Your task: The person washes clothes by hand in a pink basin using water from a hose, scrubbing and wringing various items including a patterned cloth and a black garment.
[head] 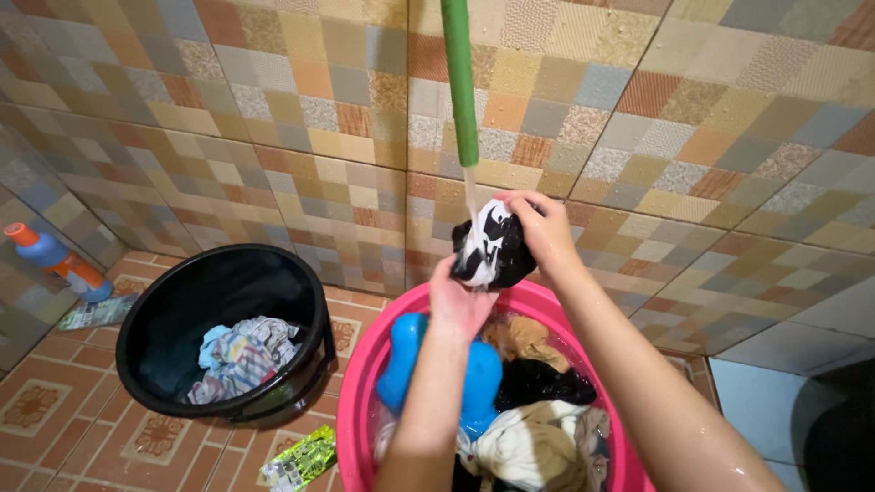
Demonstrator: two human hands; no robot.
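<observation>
Both of my hands hold a bunched black and white cloth [497, 248] over a pink basin [357, 378]. My left hand [458, 302] grips the cloth from below. My right hand [543, 226] grips it from the upper right. A green hose [460, 82] hangs down from above and pours water onto the cloth. The basin holds a blue cloth [478, 375], a black cloth [543, 381], a cream cloth [529, 445] and water.
A black bucket [164, 310] with wrung striped and white clothes [241, 357] stands at the left on the tiled floor. A blue bottle with an orange cap [56, 261] leans in the far left corner. A green sachet [299, 461] lies on the floor by the basin. Tiled walls close in behind.
</observation>
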